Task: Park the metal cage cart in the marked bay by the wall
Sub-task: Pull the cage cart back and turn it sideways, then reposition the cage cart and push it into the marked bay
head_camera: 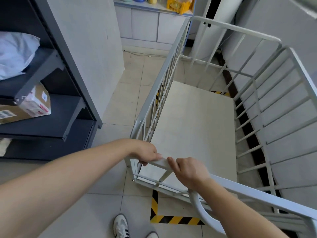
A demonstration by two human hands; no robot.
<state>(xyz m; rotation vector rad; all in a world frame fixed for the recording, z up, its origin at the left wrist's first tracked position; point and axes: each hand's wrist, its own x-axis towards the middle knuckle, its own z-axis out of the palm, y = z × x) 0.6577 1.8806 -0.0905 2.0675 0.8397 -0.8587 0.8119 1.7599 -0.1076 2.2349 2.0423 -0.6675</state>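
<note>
Both hands, left (148,152) and right (187,169), are clamped on the cart (197,117) top rail. Striped floor tape (175,219) lies just below the grip.

Matt white-painted metal cage cart (223,93) on glossy floor tiles (132,79).

White cage cart (214,117) — yellow-and-black striped floor tape (175,220) — dark grey shelving (56,83).

The pale tiled floor (132,79) carries yellow-and-black striped bay tape (176,220), the white metal cage cart (197,117) and dark shelving (56,107).
</note>
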